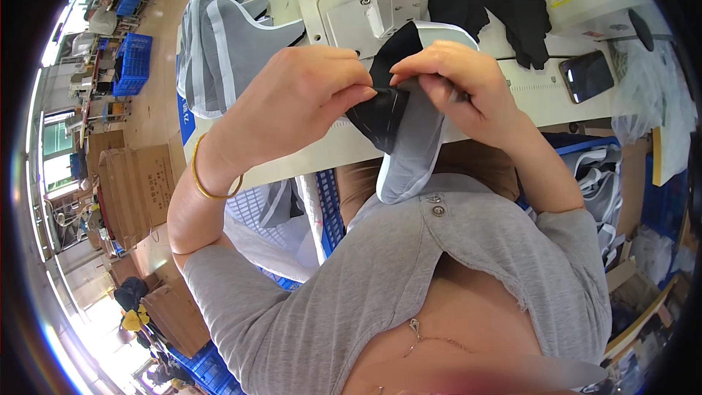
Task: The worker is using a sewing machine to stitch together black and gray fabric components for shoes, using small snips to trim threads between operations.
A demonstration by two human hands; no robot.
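Note:
Between my hands is a black fabric piece (385,113) with a pale line of stitching, lying against a grey fabric panel (413,150) edged in white. My left hand (307,95) pinches the black piece at its left edge, thumb and forefinger together. From the other side, my right hand (461,84) pinches the same black fabric, its remaining fingers curled over the grey panel. The panel's lower end hangs past the table's front edge toward my lap. Just beyond my hands stands the head of a sewing machine (398,0).
Stacked grey panels with white edging (227,44) lie left on the white table (285,164). Black fabric pieces (515,11) and a phone (587,77) lie at the right. Below the table, a blue basket (333,208) and a bin of white-edged pieces (596,183) flank my lap.

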